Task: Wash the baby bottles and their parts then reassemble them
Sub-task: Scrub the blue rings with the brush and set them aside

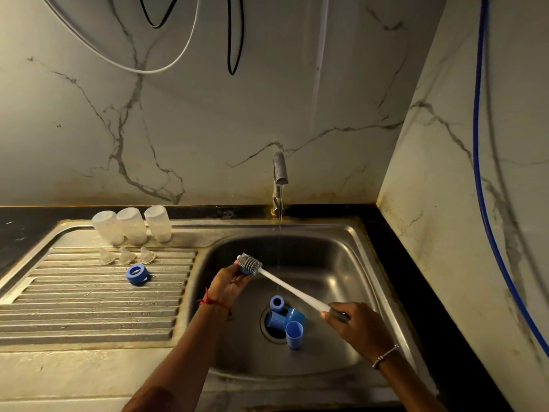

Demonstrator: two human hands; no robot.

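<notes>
My left hand [228, 285] holds a small blue bottle part [245, 270] over the sink, mostly hidden behind the brush head. My right hand [355, 324] grips the handle of a long white bottle brush [294, 291], whose grey bristled head [249, 263] lies against that part. Three blue caps [286, 319] lie around the drain, and a blue ring [277, 303] rests beside them. On the drainboard stand three clear bottles [132, 226] upside down, with three clear nipples [127, 255] in front of them and another blue ring [136, 274].
A thin stream of water runs from the tap [280, 171] into the steel sink [362, 263]. The ribbed drainboard [89, 304] stretches to the left. A marble wall closes the right side, with a blue hose [487, 203] hanging along it.
</notes>
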